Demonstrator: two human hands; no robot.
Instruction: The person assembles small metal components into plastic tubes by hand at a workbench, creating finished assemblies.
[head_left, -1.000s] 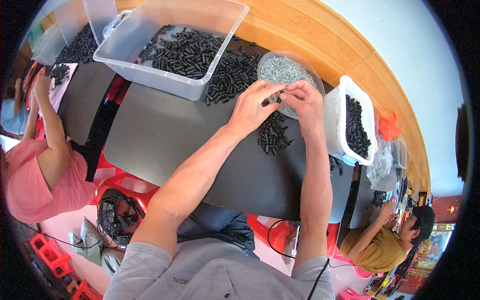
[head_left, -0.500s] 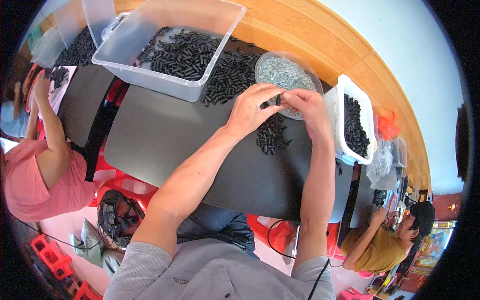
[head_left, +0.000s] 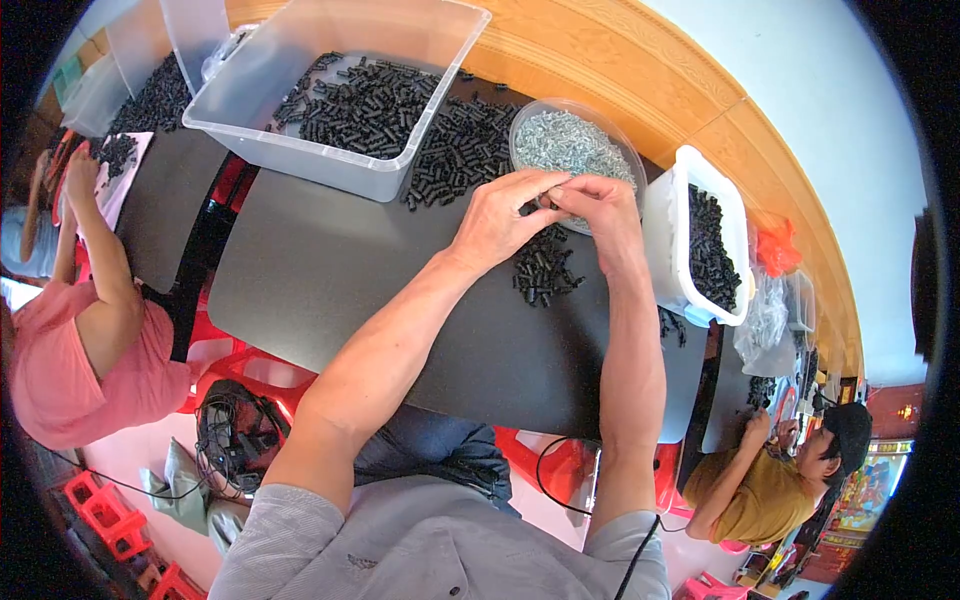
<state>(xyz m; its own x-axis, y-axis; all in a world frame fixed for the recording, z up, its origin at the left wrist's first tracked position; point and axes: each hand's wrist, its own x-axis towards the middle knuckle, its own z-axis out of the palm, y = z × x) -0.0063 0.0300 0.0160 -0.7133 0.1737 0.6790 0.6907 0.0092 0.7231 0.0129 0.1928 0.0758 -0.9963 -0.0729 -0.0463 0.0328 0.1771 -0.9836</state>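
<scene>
My left hand (head_left: 497, 220) is closed in a pinch on a small black cylindrical piece, mostly hidden by the fingers. Against its fingertips, my right hand (head_left: 610, 222) is also pinched; whatever lies between its thumb and finger is covered. Both hands are held over the near edge of a round clear bowl (head_left: 640, 166) full of small silvery metal pieces (head_left: 572, 145), which look like screws. Just below the hands, a small heap of black cylindrical pieces (head_left: 545, 272) lies on the dark table (head_left: 330, 265).
A large clear bin (head_left: 300, 160) of black pieces stands at the back left, with a loose pile (head_left: 460, 150) beside it. To the right is a white tub (head_left: 670, 235) of black pieces. People in pink (head_left: 90, 370) and mustard (head_left: 765, 500) sit at both sides.
My right hand has shifted slightly left, its fingers now meeting my left fingertips. The black piece that showed upright between the fingers is now mostly covered.
</scene>
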